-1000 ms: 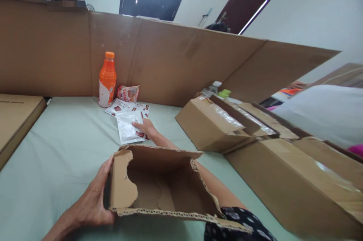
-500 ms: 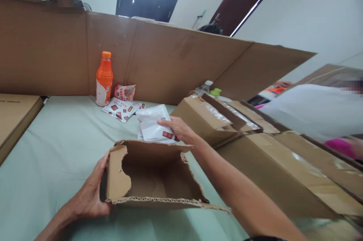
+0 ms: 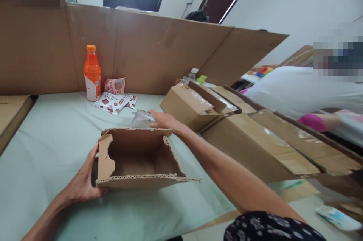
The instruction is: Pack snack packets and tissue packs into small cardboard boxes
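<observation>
My left hand (image 3: 83,180) grips the left end of a small cardboard box (image 3: 141,184), which has torn flaps and its open top facing me. The inside of the box shows bare brown board. Just behind the box's far wall, my right hand (image 3: 164,120) is closed on a pale sachet (image 3: 141,118), its lower part hidden by the box. Farther back lie white "Super Meal" sachets (image 3: 110,101) with dark red squares. Behind them is a small red-and-pink packet (image 3: 115,86), beside an upright orange bottle (image 3: 92,74).
A tall cardboard partition (image 3: 141,52) closes off the back. Large open cartons (image 3: 244,150) line the right side, with a clear bottle and a green cap behind them. A flat carton (image 3: 14,116) lies at left. A person in white (image 3: 306,89) is at far right.
My right hand has turned and lowered the sachet behind the box, so its printed face no longer shows. My left hand still grips the box. The whole view has shifted.
</observation>
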A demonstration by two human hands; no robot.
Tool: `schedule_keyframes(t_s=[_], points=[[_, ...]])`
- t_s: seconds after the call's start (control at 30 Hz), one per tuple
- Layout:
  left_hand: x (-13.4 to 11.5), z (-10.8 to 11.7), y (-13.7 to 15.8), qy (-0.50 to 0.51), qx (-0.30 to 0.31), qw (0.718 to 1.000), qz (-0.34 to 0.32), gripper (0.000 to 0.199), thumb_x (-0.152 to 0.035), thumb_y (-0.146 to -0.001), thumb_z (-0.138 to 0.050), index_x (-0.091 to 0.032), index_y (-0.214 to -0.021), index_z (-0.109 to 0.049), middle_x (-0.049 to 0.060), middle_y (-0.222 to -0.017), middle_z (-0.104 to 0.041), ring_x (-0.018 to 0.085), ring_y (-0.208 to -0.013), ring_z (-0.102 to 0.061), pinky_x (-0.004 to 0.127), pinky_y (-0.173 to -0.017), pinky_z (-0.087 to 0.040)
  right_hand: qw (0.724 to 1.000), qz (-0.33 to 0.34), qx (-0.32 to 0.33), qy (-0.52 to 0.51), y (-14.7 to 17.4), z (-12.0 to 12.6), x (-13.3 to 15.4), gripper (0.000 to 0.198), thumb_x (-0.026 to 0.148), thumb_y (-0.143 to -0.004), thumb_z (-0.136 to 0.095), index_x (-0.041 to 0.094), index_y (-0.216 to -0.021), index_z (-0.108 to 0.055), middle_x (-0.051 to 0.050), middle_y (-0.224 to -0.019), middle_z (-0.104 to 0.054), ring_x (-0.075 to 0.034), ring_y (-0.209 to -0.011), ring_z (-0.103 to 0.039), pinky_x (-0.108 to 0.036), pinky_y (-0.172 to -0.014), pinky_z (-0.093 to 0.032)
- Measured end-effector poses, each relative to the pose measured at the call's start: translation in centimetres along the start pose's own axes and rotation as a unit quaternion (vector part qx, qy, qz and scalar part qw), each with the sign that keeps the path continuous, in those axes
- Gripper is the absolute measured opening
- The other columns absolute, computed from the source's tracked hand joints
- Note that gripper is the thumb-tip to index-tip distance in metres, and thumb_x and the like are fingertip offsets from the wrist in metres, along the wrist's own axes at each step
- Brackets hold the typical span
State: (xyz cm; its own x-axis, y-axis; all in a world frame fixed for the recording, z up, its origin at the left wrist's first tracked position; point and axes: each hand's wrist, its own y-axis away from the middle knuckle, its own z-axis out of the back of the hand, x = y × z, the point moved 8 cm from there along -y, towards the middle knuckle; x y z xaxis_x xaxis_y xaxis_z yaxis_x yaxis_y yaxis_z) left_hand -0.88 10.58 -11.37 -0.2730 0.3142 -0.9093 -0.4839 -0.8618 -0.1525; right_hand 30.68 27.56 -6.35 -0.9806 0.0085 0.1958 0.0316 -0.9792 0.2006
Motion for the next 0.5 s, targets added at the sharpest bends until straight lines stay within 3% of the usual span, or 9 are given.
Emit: schedule_keyframes(t_s=[0.17,0.33,0.4,0.5], points=[[-0.3,0.1,-0.3,0.012,0.000,1.000,-0.009,0.124,-0.045,-0.081,-0.081,-0.033,-0.170,0.005,0.015,-0.174,-0.021,0.045,-0.151,-0.040,0.062,-0.119,-0.045,0.996,0.021,0.056,0.073,-0.1,0.0,-0.2,0.038,0.037,-0.098,-0.071,0.019,-0.131,-0.066,-0.011,-0.130,-0.069,-0.025,-0.113,-0.069,-0.045,-0.097,-0.058],[-0.8,0.4,-0.5,0.006,0.004,1.000,-0.019,0.125,-0.044,-0.080,-0.082,-0.030,-0.170,0.004,0.015,-0.176,-0.017,0.046,-0.152,-0.038,0.059,-0.124,-0.040,0.993,-0.022,0.026,0.113,0.5,0.8,-0.5,0.039,0.040,-0.101,-0.067,0.020,-0.134,-0.064,-0.011,-0.135,-0.065,-0.024,-0.114,-0.067,-0.048,-0.096,-0.059],[-1.1,0.4,-0.5,0.014,0.009,1.000,-0.026,0.124,-0.045,-0.079,-0.081,-0.030,-0.170,0.002,0.015,-0.175,-0.018,0.045,-0.150,-0.041,0.058,-0.123,-0.042,0.993,-0.034,0.011,0.115,1.4,2.0,-0.9,0.035,0.040,-0.101,-0.067,0.017,-0.127,-0.068,-0.011,-0.127,-0.070,-0.024,-0.111,-0.069,-0.041,-0.094,-0.059],[-1.1,0.4,-0.5,0.021,0.010,0.999,-0.029,0.125,-0.043,-0.079,-0.082,-0.031,-0.170,0.002,0.016,-0.174,-0.021,0.043,-0.147,-0.046,0.061,-0.122,-0.041,0.994,-0.033,0.014,0.100,3.1,4.2,-2.0,0.031,0.042,-0.099,-0.064,0.013,-0.103,-0.076,-0.011,-0.097,-0.079,-0.024,-0.094,-0.075,-0.027,-0.078,-0.055]])
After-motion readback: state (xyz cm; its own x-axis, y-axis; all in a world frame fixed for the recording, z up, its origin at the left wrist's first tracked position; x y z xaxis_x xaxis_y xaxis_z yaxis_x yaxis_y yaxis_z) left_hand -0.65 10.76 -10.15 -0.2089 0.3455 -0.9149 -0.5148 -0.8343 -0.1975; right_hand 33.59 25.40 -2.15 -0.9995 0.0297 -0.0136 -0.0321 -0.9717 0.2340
